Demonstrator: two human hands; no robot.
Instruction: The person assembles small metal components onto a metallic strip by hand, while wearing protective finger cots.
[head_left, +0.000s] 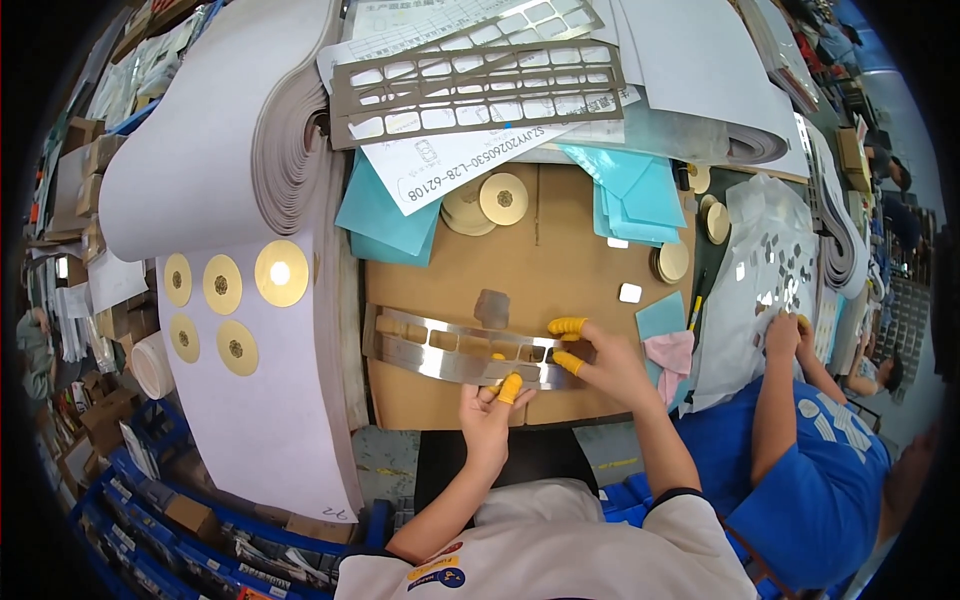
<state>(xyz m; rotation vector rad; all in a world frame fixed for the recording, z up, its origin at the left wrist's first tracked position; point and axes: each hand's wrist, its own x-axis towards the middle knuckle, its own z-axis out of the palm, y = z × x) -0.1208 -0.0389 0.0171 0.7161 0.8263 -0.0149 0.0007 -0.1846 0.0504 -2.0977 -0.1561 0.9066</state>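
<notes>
Long curved steel template strip (450,350) lies left–right on tabletop (560,250) — both hands (490,412) (600,355) pinch its right end, right hand nearer.

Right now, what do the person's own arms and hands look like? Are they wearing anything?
Both forearms are bare. The left hand has a yellow rubber finger cot on one fingertip, and another yellow tip shows beside it. The right hand wears yellow cots on at least two fingertips. There are no gloves and no watch in view. Short white sleeves with dark trim show near the shoulders.
</notes>
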